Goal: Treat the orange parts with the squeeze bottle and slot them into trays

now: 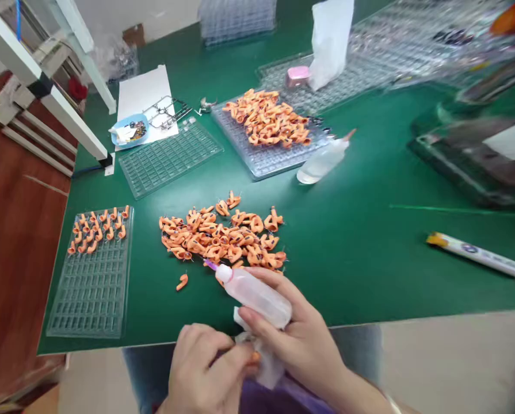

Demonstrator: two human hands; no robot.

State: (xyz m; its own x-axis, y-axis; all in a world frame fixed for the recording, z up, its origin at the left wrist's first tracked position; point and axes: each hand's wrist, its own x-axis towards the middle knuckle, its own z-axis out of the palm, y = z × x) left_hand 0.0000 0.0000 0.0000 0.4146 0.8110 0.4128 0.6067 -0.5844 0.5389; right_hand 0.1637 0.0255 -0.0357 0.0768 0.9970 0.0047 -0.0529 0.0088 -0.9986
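Note:
My right hand (298, 328) is wrapped round a small clear squeeze bottle (257, 293) with a white cap and a purple nozzle pointing up and left. A crumpled white tissue (269, 368) hangs below the bottle, against the same hand. Close beside it, my left hand (208, 365) pinches a small orange curved piece (254, 357), mostly hidden by the fingers. Past the nozzle lies a heap of orange curved pieces (216, 236) with thin wires. One loose orange piece (182, 282) rests apart, nearer the table edge.
At left, a clear compartment tray (88, 299) holds orange pieces in its far rows. Behind are another clear tray (171, 155), a blue dish (130, 131) of small parts, stacked trays under more orange pieces (270, 118), and a second bottle (324, 161). A white marker-like tube (481, 253) lies right.

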